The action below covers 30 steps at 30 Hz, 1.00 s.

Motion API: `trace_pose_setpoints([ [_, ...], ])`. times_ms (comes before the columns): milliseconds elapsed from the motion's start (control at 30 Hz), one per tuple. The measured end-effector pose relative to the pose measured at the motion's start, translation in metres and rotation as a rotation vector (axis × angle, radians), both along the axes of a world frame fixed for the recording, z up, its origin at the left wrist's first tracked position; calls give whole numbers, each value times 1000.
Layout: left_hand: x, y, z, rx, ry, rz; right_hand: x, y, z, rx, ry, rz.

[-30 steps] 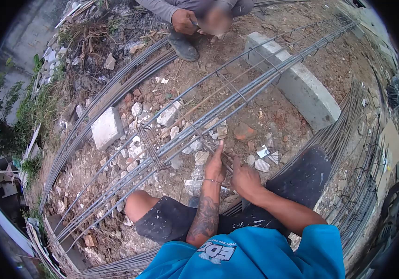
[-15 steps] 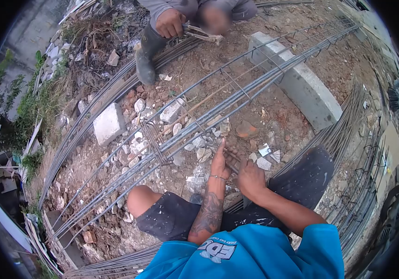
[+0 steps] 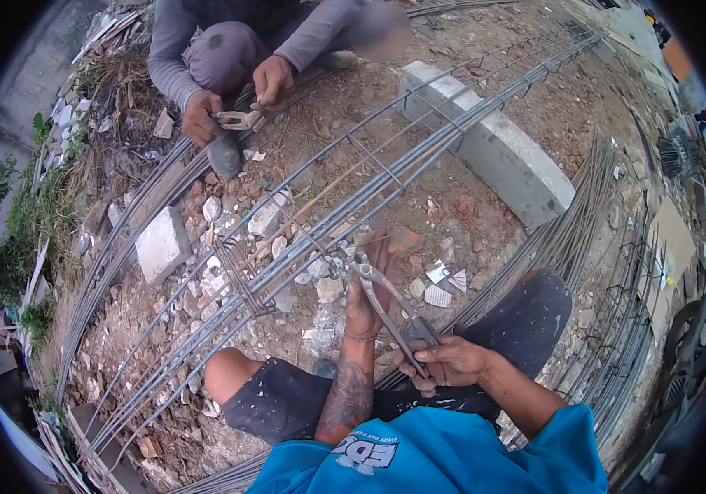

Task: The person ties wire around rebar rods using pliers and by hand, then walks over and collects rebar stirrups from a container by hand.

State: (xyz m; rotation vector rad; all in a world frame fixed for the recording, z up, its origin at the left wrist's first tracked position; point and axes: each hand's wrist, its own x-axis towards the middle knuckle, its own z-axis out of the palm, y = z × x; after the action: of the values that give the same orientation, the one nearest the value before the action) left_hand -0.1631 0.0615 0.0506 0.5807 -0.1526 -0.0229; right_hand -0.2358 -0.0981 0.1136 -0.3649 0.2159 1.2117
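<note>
In my right hand (image 3: 452, 361) are the handles of metal pincers (image 3: 382, 300), their handles spread apart and their head pointing up toward the rebar. Behind the pincers' head, my left hand (image 3: 360, 306) is held with its fingers stretched out; the fingertips are blurred. Whether the left palm touches the tool I cannot tell. Just beyond both hands lies a long rebar cage (image 3: 312, 247), its bars running diagonally with square stirrups (image 3: 242, 284) bunched together near its middle.
Across the cage a person in grey sleeves (image 3: 308, 41) crouches, holding other pincers (image 3: 239, 121) with both hands. A concrete beam (image 3: 501, 148) lies under the cage's far part. A white block (image 3: 163, 244), rubble and bundled rods (image 3: 571, 222) lie around.
The pincers have come up into clear view between my hands, and my right hand has moved lower. The co-worker's second hand has come to their pincers. The whole view has shifted slightly.
</note>
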Motion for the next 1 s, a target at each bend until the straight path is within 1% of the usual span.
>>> trace_pose_setpoints([
  [33,1,2,-1,3,0,-2,-3,-4,-1,3,0,-2],
  [100,1,7,-5,106,24,-18,-6,-8,-4,-16,-34,88],
  [133,-1,4,-6,103,48,37,-5,-7,-7,40,-58,104],
  [167,-2,3,-6,109,46,43,-3,-6,-7,46,-60,109],
  [233,-6,2,-2,-56,257,4,-2,-4,-6,48,-30,89],
  [267,-5,1,9,-97,312,18,-2,-5,-8,50,-31,83],
  [300,-4,4,3,-97,313,11,-3,-6,-11,0,-57,108],
  [367,-7,11,-35,-51,354,-60,-5,-9,-7,-57,-70,129],
  [400,-19,11,-69,-9,508,-14,-4,-9,4,-127,-132,97],
  [433,-24,8,-98,234,741,92,-4,-12,14,-201,-182,74],
  [467,-32,2,-109,479,982,193,-3,-20,23,-201,-178,54],
  [500,-39,1,-118,638,1004,208,2,-33,35,-272,-226,33],
  [533,-46,5,-159,786,1088,219,9,-48,52,-348,-289,-39],
  [567,-56,7,-171,786,1120,222,16,-63,72,-436,-410,-156],
  [600,-52,10,-178,1181,1008,292,25,-83,87,-609,-594,-252],
  [633,-41,11,-182,1566,844,352,30,-99,95,-845,-804,-407],
  [667,-35,10,-186,1566,849,343,46,-114,106,-1153,-916,-431],
  [733,-30,13,-194,1612,726,588,85,-147,90,-2014,-1454,-397],
  [767,-29,18,-181,1594,756,514,104,-172,70,-2133,-1482,-404],
  [800,-34,32,-196,1580,804,484,122,-199,43,-2245,-1511,-410],
  [833,-43,46,-211,1568,848,457,139,-223,16,-2287,-1426,-355],
  [867,-50,53,-207,1580,868,458,154,-245,-8,-2330,-1345,-307],
  [900,-57,57,-195,1707,866,301,166,-266,-32,-2311,-1345,-291],
  [933,-61,60,-184,1826,853,136,176,-285,-53,-2375,-1384,-273],
  [967,-62,55,-177,1837,857,139,186,-294,-71,-2444,-1421,-268],
  [1000,-64,41,-172,1951,655,91,194,-298,-83,-2438,-1420,-270],
])
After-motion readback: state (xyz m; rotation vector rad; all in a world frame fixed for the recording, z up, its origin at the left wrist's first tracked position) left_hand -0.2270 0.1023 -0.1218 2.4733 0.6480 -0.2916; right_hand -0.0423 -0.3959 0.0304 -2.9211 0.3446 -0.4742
